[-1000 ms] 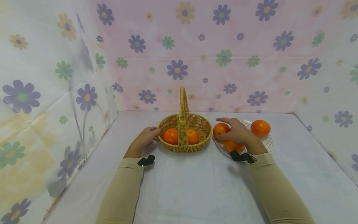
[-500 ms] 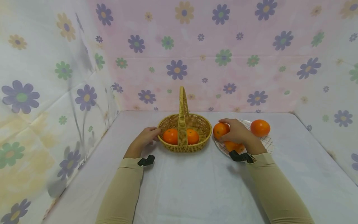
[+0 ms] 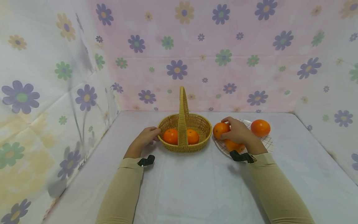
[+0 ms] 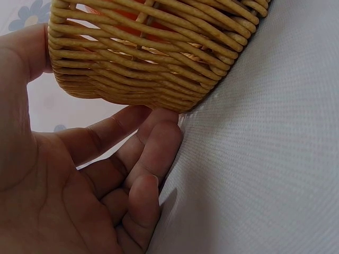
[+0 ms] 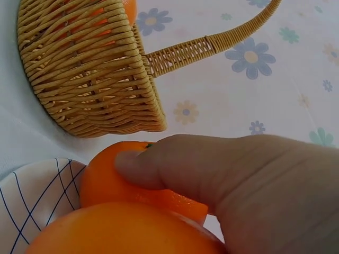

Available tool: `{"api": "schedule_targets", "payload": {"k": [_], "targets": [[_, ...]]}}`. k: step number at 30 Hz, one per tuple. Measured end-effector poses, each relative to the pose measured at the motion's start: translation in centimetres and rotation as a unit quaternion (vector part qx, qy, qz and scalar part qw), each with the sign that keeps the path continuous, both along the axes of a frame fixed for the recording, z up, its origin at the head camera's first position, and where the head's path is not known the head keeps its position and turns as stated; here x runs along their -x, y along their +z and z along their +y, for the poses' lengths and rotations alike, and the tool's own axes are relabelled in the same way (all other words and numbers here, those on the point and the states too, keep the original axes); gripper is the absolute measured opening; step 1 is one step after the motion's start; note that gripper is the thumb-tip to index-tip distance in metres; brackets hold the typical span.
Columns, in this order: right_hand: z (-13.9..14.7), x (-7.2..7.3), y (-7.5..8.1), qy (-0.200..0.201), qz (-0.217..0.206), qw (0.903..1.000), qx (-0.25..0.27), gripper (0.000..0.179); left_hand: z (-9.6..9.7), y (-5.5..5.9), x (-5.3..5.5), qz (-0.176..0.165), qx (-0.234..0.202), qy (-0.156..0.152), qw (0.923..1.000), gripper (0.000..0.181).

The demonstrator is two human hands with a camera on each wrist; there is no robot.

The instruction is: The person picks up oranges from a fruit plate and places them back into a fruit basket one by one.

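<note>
A wicker basket (image 3: 195, 148) with a tall handle stands upright on the table, two oranges (image 3: 170, 137) inside it. My left hand (image 3: 145, 138) holds the basket's left end; in the left wrist view the thumb side meets the rim and curled fingers touch the woven wall (image 4: 143, 63). To the right, my right hand (image 3: 237, 132) grips an orange (image 3: 219, 130) at the left side of a checked plate (image 3: 268, 144). Its thumb presses the near side of this orange (image 5: 106, 174) in the right wrist view, while the other fingertips are partly hidden.
Another orange fruit (image 3: 235, 146) lies under my right hand on the plate, partly covered. One more orange (image 3: 260, 128) sits at the plate's back right. A pale cloth covers the table (image 3: 184, 186), with flowered cloth walls (image 3: 201, 87) behind and at both sides.
The right hand's raised index finger has drawn in and the fingers have closed round the orange at the plate's left. The left hand and basket have stayed put.
</note>
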State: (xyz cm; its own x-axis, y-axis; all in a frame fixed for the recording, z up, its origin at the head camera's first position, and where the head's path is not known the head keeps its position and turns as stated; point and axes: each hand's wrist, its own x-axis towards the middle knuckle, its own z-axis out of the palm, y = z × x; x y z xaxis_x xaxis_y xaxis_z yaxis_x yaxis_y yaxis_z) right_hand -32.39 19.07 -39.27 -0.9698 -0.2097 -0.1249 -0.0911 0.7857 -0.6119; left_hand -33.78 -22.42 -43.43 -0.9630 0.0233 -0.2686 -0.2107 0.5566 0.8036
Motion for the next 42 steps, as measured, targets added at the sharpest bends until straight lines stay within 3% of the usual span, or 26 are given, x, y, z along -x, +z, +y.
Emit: {"api": "schedule_targets", "payload": {"k": [5, 20, 29, 42], "targets": [[0.1, -0.1, 0.1, -0.019, -0.003, 0.9997, 0.012, 0.075, -0.1, -0.1, 0.1, 0.001, -0.001, 0.0, 1.0, 0.056], [0.0, 0.0, 0.7, -0.05, 0.056, 0.9963, 0.042, 0.091, -0.2, -0.1, 0.1, -0.006, 0.004, 0.0, 1.0, 0.056], [-0.1, 0.0, 1.1, -0.042, 0.084, 0.9944, 0.049, 0.087, -0.2, -0.2, 0.3, 0.001, -0.003, -0.005, 1.0, 0.056], [-0.6, -0.8, 2.0, -0.051, 0.058, 0.995, 0.063, 0.096, -0.2, -0.2, 0.2, -0.002, -0.008, -0.005, 0.9999, 0.057]]}}
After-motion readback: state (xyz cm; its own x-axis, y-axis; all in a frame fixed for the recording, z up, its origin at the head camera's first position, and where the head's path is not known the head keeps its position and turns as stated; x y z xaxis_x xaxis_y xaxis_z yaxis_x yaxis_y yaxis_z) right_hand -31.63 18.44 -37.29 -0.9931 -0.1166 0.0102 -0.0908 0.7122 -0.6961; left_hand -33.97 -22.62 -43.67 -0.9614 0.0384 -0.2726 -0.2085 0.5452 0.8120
